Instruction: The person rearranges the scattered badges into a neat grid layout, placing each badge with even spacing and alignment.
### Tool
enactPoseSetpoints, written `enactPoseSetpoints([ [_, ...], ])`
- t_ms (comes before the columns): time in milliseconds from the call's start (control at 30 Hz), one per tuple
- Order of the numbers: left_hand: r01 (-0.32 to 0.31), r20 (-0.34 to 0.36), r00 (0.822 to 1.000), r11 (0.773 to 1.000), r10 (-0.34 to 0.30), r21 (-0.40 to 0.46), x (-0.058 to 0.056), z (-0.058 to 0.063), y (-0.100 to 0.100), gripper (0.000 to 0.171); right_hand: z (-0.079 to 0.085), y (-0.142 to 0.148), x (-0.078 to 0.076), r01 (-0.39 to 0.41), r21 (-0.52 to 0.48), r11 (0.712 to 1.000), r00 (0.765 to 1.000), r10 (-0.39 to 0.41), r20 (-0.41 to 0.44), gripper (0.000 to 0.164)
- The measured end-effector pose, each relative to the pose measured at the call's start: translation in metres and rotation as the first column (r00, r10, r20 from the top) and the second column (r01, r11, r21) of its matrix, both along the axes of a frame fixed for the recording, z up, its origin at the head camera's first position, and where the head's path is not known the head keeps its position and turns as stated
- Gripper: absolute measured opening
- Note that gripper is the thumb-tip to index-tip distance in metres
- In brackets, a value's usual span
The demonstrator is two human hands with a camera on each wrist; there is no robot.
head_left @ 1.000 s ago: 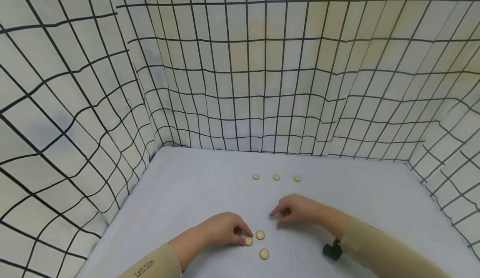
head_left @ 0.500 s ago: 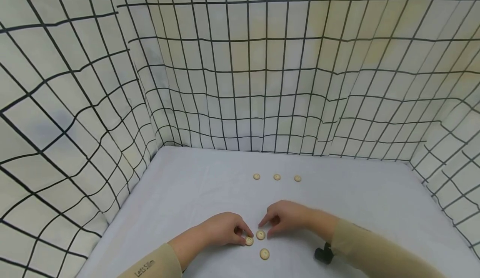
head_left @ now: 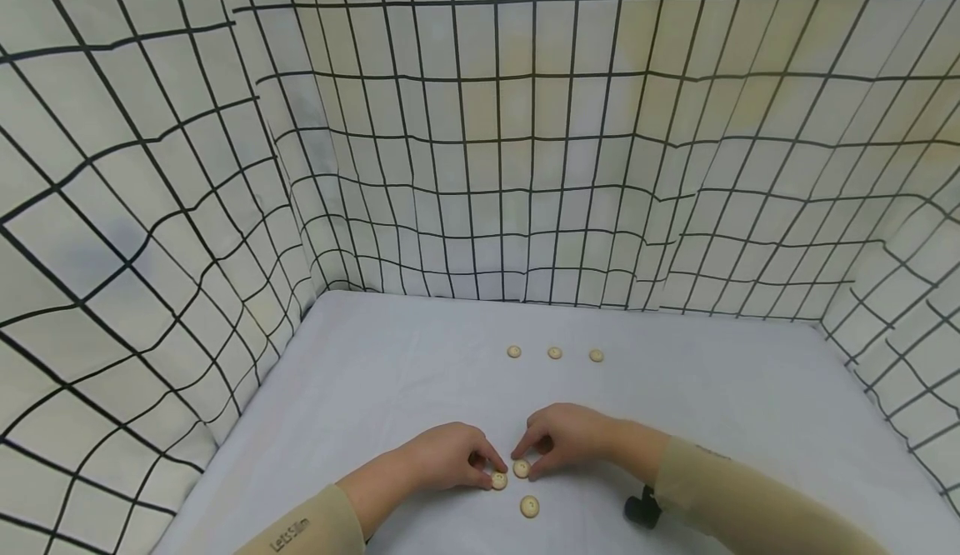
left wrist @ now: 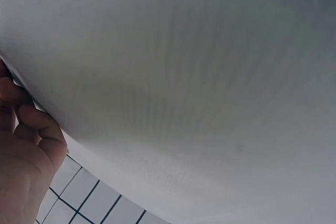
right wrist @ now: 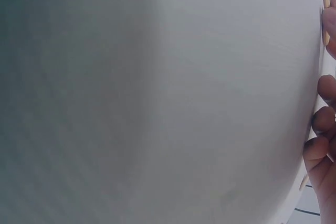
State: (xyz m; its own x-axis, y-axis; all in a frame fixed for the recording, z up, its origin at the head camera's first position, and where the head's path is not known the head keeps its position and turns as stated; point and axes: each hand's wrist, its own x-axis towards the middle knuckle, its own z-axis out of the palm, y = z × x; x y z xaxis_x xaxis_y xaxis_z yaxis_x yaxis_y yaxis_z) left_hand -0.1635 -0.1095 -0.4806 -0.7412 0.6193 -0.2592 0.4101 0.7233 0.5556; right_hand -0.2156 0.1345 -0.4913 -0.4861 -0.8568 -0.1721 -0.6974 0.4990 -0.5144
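Left hand (head_left: 448,457), sleeve (head_left: 300,532) reading "Let's Slim", pinches a beige button (head_left: 499,481) left of a loose button (head_left: 529,507); right hand (head_left: 568,437) pinches another button (head_left: 521,469) beyond it.

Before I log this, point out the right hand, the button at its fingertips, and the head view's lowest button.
Right hand (head_left: 572,433): head view, its back.
Button at fingertips (head_left: 521,468): head view, face centre.
Lowest button (head_left: 529,507): head view, face centre.

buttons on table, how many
6: three buttons in a far row, one at the left hand, one at the right hand, one lowest in view. Hands may hide more.
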Motion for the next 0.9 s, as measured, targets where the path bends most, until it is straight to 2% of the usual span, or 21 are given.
enactPoseSetpoints([
  [500,0.006,-0.016,1.000,1.000,-0.006,0.008,-0.0004,-0.0004,0.0000,0.020,-0.0035,-0.0018,-0.0002,-0.034,-0.011,0.999,0.999,0.034,-0.039,0.028],
  [900,0.008,-0.014,1.000,1.000,-0.008,0.006,-0.0010,-0.0022,-0.0002,0.019,-0.0060,-0.0021,-0.0018,-0.008,-0.001,1.000,1.000,0.008,-0.021,0.025],
])
